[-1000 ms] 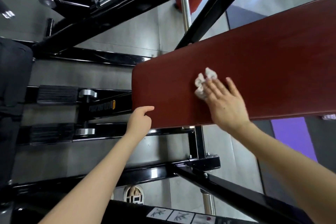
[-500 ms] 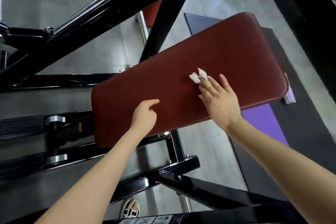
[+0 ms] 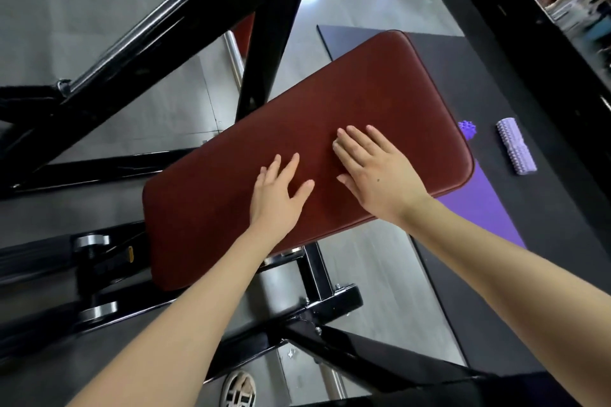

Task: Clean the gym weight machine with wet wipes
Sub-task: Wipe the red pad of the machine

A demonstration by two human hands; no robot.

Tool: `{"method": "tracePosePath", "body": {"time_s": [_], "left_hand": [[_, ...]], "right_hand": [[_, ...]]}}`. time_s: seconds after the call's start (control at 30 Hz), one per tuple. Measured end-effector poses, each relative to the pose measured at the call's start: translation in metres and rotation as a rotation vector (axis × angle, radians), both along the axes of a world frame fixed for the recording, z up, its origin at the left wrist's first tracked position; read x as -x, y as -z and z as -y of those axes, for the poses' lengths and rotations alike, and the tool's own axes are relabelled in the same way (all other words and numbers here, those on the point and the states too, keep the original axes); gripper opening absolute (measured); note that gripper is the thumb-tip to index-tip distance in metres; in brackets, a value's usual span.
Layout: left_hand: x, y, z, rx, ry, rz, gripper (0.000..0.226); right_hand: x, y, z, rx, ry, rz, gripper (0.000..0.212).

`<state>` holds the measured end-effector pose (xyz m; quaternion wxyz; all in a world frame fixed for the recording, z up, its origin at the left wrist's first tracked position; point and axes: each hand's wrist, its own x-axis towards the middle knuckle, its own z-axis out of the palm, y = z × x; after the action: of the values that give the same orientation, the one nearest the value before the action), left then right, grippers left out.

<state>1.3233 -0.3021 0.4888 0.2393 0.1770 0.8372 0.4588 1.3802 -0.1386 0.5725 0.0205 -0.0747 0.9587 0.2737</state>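
The dark red padded bench of the weight machine runs diagonally across the view. My right hand lies flat on its middle with straight fingers; a sliver of white wipe shows at my index finger, the rest hidden under the palm. My left hand rests flat on the pad just to the left, fingers spread, holding nothing.
Black steel frame beams cross above and below the bench. A chrome post stands behind. On the dark floor mat at right lie a lilac foam roller, a purple spiky ball and a purple mat.
My left hand opened from a pointing fist and laid flat on the pad. My right hand now covers the wipe almost fully. The view swung right, showing the bench's far end.
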Motion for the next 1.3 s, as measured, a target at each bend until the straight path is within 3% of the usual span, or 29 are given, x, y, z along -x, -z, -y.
{"method": "tracePosePath", "body": {"time_s": [0.13, 0.23, 0.3, 0.4, 0.5, 0.77, 1.0, 1.07, 1.17, 1.3], "left_hand": [[0.003, 0.004, -0.005, 0.126, 0.147, 0.054, 0.088], [0.004, 0.005, -0.006, 0.146, 0.178, 0.036, 0.094], [0.003, 0.006, -0.004, 0.124, 0.168, 0.038, 0.094], [0.004, 0.012, 0.002, 0.114, 0.162, 0.0, 0.094], [0.006, 0.014, 0.003, 0.129, 0.167, -0.001, 0.097], [0.006, 0.013, 0.001, 0.097, 0.158, 0.015, 0.096], [0.004, 0.015, 0.003, 0.093, 0.083, 0.006, 0.092], [0.003, 0.014, 0.002, 0.095, 0.084, 0.024, 0.092], [0.005, 0.013, 0.002, 0.12, 0.094, 0.025, 0.092], [0.007, 0.007, 0.001, 0.17, 0.116, 0.054, 0.092]], "right_hand": [[0.012, -0.027, -0.028, 0.022, 0.032, -0.045, 0.048], [0.044, -0.052, -0.057, 0.074, 0.292, -0.148, 0.049], [0.044, -0.036, -0.038, 0.072, 0.349, -0.158, 0.053], [-0.007, -0.001, 0.002, 0.022, 0.167, 0.021, 0.059], [-0.034, -0.017, -0.008, 0.047, 0.052, 0.177, 0.056], [0.084, -0.037, -0.026, -0.052, 0.469, -0.12, 0.059], [0.058, 0.027, 0.032, -0.084, 0.049, 0.212, 0.057], [0.086, 0.005, 0.01, -0.122, 0.103, 0.17, 0.054], [0.121, -0.033, -0.037, -0.116, 0.364, -0.037, 0.055], [0.077, -0.041, -0.042, 0.082, 0.526, -0.228, 0.054]]}}
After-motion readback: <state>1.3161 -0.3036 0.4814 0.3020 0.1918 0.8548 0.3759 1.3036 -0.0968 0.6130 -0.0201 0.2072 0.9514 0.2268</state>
